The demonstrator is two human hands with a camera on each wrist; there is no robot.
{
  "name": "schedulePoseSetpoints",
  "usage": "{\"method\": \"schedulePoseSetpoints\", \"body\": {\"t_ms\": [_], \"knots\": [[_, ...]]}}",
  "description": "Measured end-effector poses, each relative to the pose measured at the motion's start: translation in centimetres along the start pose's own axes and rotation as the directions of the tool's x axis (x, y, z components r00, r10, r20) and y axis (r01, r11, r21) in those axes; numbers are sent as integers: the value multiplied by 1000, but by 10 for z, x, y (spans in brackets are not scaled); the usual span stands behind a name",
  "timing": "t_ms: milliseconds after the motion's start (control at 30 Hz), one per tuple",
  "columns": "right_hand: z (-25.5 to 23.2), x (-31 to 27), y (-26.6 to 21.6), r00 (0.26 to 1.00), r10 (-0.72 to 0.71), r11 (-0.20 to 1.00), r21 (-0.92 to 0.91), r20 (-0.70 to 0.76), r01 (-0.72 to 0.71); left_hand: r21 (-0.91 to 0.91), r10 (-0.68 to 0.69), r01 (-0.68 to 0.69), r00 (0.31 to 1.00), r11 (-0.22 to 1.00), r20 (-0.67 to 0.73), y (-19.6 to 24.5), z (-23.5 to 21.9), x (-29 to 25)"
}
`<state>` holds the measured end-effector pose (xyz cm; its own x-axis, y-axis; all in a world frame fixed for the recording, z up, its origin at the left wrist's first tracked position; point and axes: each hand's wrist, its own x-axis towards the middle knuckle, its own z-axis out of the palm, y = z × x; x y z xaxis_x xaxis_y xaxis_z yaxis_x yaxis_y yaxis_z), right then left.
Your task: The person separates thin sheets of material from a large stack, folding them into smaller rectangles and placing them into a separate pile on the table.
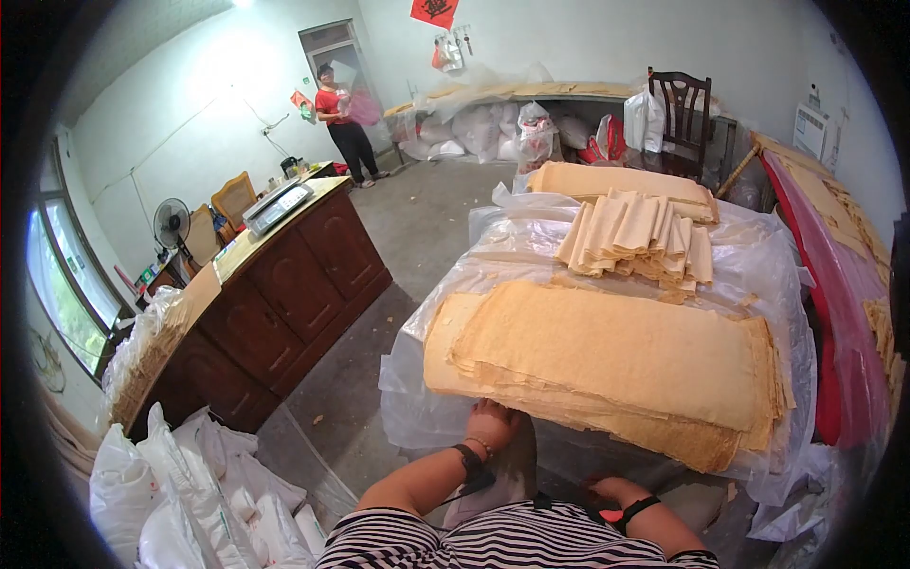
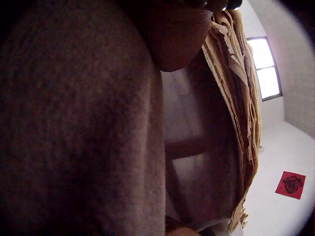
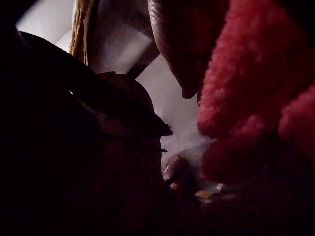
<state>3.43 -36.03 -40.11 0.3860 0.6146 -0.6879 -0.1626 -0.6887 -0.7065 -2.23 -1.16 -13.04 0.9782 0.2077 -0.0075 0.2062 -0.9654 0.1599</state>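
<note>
A wide stack of thin, tan, ragged-edged sheets [image 1: 607, 356] lies on the near part of the plastic-covered table. My left hand [image 1: 493, 424] is at the stack's near left edge, fingers loosely bent. In the left wrist view, the layered edge of the sheets [image 2: 241, 93] rises beside the fingertips. My right hand [image 1: 607, 487] is low in front of the striped shirt, partly hidden by the body. Fluffy red material [image 3: 246, 83] shows close beside a dark finger [image 3: 179, 54] in the right wrist view; I cannot tell whether the hand holds it.
Folded tan sheets [image 1: 635, 237] are piled behind the stack, before another flat stack [image 1: 621, 187]. A brown cabinet [image 1: 284, 294] bears a scale [image 1: 278, 207]. White sacks [image 1: 190, 493] stand at lower left. A person in red [image 1: 341, 119] stands near the doorway. A wooden chair [image 1: 678, 119] is behind.
</note>
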Motion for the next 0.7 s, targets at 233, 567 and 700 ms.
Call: {"method": "schedulePoseSetpoints", "body": {"t_ms": [233,567,700], "knots": [[8,-1,-5,997,58,987,-150,-56,-66,-33,5,-6,1000,999,-30,1,3,2],[23,-52,-89,959,-275,930,-270,-63,249,-126,116,-146,970,981,-215,-10,22,3],[20,-83,-136,944,-291,957,-54,-154,286,65,72,-76,995,995,65,-37,28,14]]}}
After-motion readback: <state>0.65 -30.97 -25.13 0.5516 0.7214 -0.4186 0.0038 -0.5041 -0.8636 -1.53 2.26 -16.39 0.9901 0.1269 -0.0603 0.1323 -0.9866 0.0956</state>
